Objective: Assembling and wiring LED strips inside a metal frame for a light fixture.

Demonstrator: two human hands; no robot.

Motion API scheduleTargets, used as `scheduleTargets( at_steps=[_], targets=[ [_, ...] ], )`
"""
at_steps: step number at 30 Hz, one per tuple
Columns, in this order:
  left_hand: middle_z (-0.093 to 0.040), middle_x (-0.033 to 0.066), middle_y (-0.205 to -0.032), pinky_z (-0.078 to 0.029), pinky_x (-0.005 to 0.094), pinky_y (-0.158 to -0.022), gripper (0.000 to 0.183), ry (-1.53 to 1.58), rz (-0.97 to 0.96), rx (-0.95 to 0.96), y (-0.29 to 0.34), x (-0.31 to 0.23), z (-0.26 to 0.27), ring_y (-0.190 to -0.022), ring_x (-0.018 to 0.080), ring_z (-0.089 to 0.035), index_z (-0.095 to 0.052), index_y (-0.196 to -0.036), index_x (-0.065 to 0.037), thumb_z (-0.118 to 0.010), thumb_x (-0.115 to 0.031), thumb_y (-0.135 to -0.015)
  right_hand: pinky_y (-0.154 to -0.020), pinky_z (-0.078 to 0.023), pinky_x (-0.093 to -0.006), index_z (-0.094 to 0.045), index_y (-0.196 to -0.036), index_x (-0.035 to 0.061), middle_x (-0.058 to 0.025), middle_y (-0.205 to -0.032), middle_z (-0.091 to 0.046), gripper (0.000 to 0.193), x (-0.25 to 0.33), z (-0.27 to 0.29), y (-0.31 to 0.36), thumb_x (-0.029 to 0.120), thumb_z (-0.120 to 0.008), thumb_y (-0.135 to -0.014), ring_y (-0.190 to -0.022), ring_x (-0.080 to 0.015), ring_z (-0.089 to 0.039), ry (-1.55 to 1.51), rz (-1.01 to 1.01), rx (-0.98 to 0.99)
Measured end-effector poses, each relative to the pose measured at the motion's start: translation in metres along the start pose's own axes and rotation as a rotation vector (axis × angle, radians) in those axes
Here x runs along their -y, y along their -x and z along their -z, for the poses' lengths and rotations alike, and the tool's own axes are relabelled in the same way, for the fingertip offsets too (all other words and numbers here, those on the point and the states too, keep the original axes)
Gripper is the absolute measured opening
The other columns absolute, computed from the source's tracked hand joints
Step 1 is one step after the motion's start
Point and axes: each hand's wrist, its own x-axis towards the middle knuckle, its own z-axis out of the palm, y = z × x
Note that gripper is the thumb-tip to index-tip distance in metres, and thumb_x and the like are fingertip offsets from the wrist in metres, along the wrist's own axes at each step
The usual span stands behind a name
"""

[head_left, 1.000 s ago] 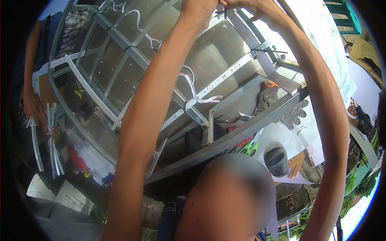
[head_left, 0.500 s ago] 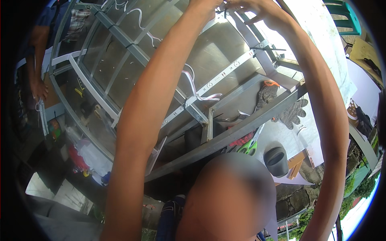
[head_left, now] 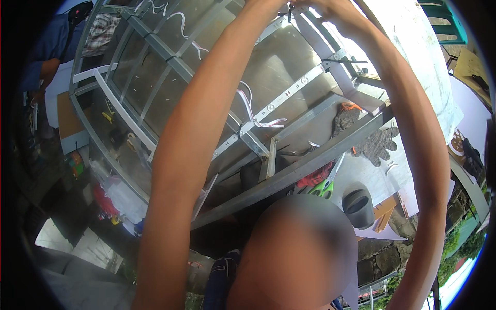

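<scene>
Both my arms reach up to the top edge, where my left hand (head_left: 264, 6) and my right hand (head_left: 330, 9) meet over the metal frame (head_left: 305, 155). Their fingers are closed around a thin black cable tie (head_left: 290, 14), partly cut off by the picture's edge. It sits at the end of a white LED strip (head_left: 274, 30). A second LED strip (head_left: 287, 93) runs across the frame nearer me, with another black cable tie (head_left: 345, 61) around its right end. White wires (head_left: 247, 106) hang loose from this strip.
Scissors with green handles (head_left: 323, 189), grey gloves (head_left: 380, 146) and a dark slipper (head_left: 357, 208) lie beside the frame's near edge. Plastic bags (head_left: 121, 199) lie at left. Another person's arm (head_left: 49, 70) is at far left; a green chair (head_left: 447, 23) stands at far right.
My right hand's fingers have drawn in closer to my left hand. At far left the other person's hand has pulled back from the board. The view has shifted slightly.
</scene>
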Motion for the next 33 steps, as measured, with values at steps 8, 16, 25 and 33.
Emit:
scheduleTargets(
  at_steps=[8, 16, 25, 33],
  targets=[
    [-0.063, 0.0177, -0.062, -0.050, 0.0360, -0.050, 0.013, -0.071, 0.033, -0.059, -0.007, -0.002, -0.014, -0.057, 0.0252, -0.064, -0.065, -0.071, 0.004, -0.054, -0.001, -0.071, -0.059, -0.054, -0.0338, -0.066, -0.105, 0.0106, -0.0110, -0.080, -0.065, 0.035, -0.025, -0.009, -0.006, -0.002, -0.055, -0.074, -0.066, -0.0241, -0.063, -0.007, 0.179, 0.048],
    [-0.066, 0.0233, -0.074, -0.053, 0.0372, -0.062, 0.016, -0.198, -0.046, -0.101, -0.012, 0.003, -0.016, -0.069, 0.0301, -0.067, -0.067, -0.078, 0.003, -0.057, -0.005, -0.069, -0.061, -0.051, -0.0355, -0.066, -0.101, 0.0043, -0.0136, -0.084, -0.065, 0.026, -0.027, -0.011, -0.006, 0.003, -0.053, -0.078, -0.068, -0.0282, -0.062, -0.150, 0.009, 0.098],
    [-0.066, 0.0192, -0.069, -0.052, 0.0354, -0.063, 0.020, -0.301, -0.233, 0.132, -0.003, 0.008, 0.034, -0.066, 0.0275, -0.067, -0.070, -0.079, -0.001, -0.062, -0.018, -0.073, -0.095, -0.044, -0.0422, -0.060, -0.116, 0.0098, -0.0161, -0.116, -0.055, 0.035, -0.004, 0.000, 0.016, 0.029, -0.051, -0.088, -0.111, -0.0285, -0.051, -0.450, -0.223, -0.034],
    [-0.066, 0.0219, -0.079, -0.050, 0.0385, -0.071, 0.028, -0.523, -0.487, 0.310, 0.029, 0.043, 0.138, -0.076, 0.0290, -0.066, -0.068, -0.089, 0.001, -0.064, -0.021, -0.073, -0.095, -0.044, -0.0388, -0.056, -0.122, 0.0091, -0.0161, -0.126, -0.049, 0.040, 0.045, 0.020, 0.039, 0.028, -0.056, -0.086, -0.115, -0.0290, -0.051, -0.273, -0.498, 0.016]
  ],
)
